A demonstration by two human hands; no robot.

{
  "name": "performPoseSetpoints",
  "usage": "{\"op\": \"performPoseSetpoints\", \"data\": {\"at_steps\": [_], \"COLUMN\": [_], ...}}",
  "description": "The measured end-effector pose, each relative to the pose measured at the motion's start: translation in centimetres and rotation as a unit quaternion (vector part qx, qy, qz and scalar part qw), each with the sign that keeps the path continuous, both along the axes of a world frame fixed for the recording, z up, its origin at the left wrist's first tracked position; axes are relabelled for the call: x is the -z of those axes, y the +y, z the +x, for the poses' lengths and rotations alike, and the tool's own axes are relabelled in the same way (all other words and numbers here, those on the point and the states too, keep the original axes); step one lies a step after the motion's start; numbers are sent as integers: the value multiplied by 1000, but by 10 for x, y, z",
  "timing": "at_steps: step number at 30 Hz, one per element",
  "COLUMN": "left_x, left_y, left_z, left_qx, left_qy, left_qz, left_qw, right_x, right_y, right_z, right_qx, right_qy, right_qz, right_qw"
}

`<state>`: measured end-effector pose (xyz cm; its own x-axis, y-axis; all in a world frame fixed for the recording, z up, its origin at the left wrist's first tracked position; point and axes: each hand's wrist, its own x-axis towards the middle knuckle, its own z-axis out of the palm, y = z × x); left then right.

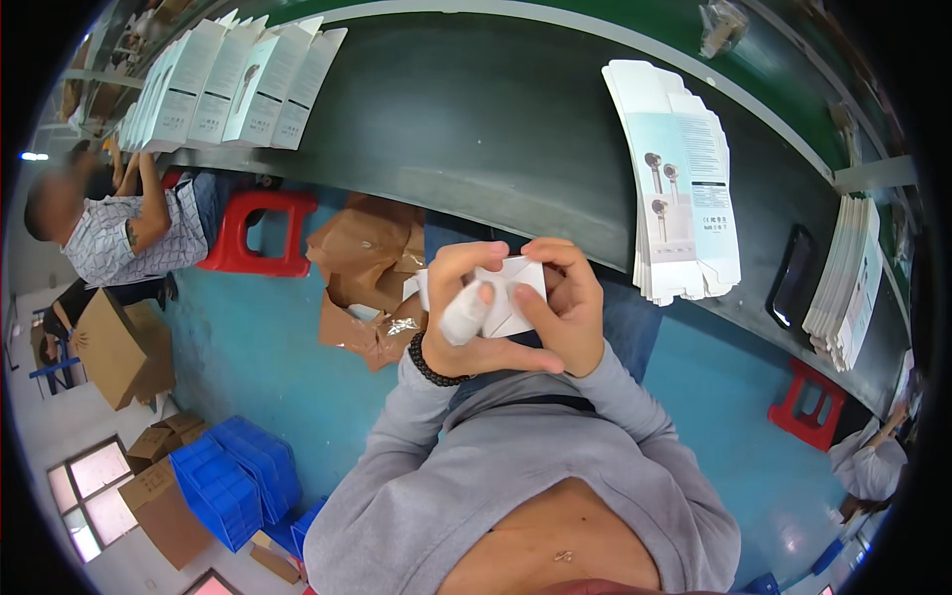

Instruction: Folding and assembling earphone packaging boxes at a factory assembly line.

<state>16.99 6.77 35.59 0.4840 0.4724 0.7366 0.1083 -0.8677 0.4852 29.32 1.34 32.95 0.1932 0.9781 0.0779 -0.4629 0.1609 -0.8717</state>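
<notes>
In front of my body I hold a small white paperboard box (509, 319), one folded end facing up toward me. My left hand (458, 288) is closed around its left side, with a white wrapping on one finger and a dark beaded bracelet at the wrist. My right hand (577, 302) grips the opposite side, its thumb pressing on the end flaps. The box's lower part is hidden by my hands. Beyond them, on the dark bench (446, 129), lies a stack of flat printed cartons (684, 188) with earphones pictured on them.
Several opened-out cartons (238, 89) stand in a row at the bench's far left. A black phone (793, 276) and another carton stack (845, 283) lie at the right. Brown paper packaging (367, 263), a red stool (260, 233) and blue crates (236, 476) are on the left, near a seated person (139, 223).
</notes>
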Motion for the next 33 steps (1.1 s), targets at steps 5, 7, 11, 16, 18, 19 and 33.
{"op": "performPoseSetpoints", "data": {"at_steps": [5,7,11,16,18,19,33], "left_x": [-14,-20,-63,-79,-72,-70,-8], "left_y": [-2,8,41,88,134,150,155], "left_z": [-2,-15,-92,-153,-166,-165,-111], "left_qx": [-50,-50,8,-236,-324,-329,-472], "left_qy": [-399,-303,178,-166,-220,-261,0], "left_qz": [-179,-256,-171,-34,-2,-37,110], "left_qw": [898,916,969,957,920,907,874], "right_x": [18,17,-11,-35,-42,-44,-57], "right_y": [9,5,18,20,10,7,-58], "right_z": [-5,-7,5,45,71,81,150], "right_qx": [-54,-37,-68,58,72,71,-52], "right_qy": [-331,-395,-452,-551,-585,-582,-785], "right_qz": [160,169,159,212,168,172,-74], "right_qw": [929,902,875,805,790,791,613]}}
